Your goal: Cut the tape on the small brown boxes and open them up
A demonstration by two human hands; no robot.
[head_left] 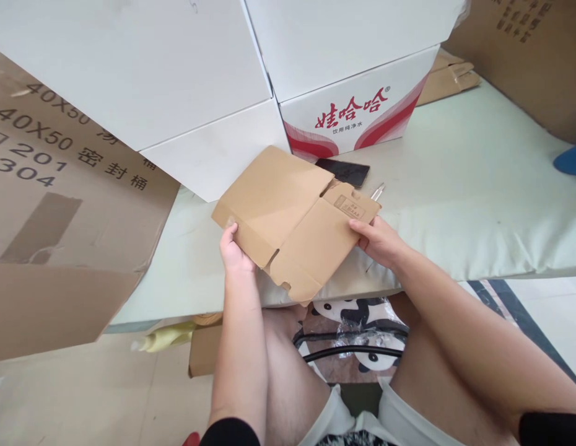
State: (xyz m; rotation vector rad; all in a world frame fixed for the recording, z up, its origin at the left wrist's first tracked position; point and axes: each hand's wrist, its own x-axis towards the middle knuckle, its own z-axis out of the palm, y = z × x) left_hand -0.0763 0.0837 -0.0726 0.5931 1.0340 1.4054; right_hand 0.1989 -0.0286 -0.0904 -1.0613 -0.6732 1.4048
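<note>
Both hands hold a brown cardboard box (288,204), unfolded flat, with slots and tabs along its fold lines. My left hand (236,251) grips its left edge, thumb on top and fingers hidden underneath. At the right edge my right hand (376,240) pinches the board near a small printed label, thumb on top. The cardboard is tilted above the pale cloth-covered surface. Just behind its right end lie a dark phone (346,171) and a slim pale tool (378,192), partly covered by the cardboard.
White cartons (213,148) are stacked behind, one with red lettering (353,118). A large brown carton (74,204) stands at left, another (524,56) at back right. Folded cardboard (448,77) lies beside the stack. A blue object (571,160) sits at the right edge.
</note>
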